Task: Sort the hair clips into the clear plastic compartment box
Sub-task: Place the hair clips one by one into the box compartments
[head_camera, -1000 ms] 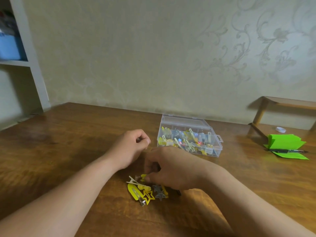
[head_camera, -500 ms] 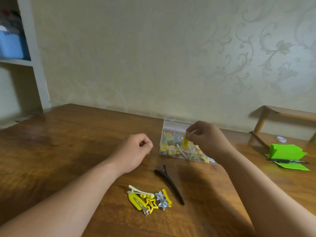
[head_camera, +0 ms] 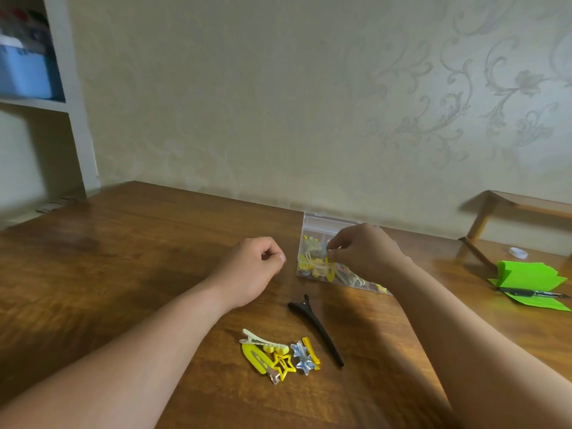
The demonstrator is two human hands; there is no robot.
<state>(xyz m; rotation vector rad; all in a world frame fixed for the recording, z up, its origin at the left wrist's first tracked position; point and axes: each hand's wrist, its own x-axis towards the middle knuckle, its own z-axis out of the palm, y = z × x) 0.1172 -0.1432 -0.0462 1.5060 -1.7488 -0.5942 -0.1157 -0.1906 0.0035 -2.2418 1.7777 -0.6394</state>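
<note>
A person's right hand (head_camera: 366,252) hovers over the clear plastic compartment box (head_camera: 318,253) near the wooden table's (head_camera: 123,258) far edge, fingertips pinched; what they hold cannot be told. The left hand (head_camera: 250,270), loosely curled and empty, rests beside the box. About six loose hair clips remain: one long black clip (head_camera: 318,331), five small yellow, white and silver ones (head_camera: 278,356) clustered nearer, bare wood around them.

Compartment box (head_camera: 312,226) far on the table (head_camera: 123,258), right hand (head_camera: 366,252) over it, left hand (head_camera: 250,270) just left of it, long clip (head_camera: 318,329) nearer, clip pile (head_camera: 278,356) left of that, paper stack (head_camera: 526,277) far right, pen (head_camera: 529,294) on it.
</note>
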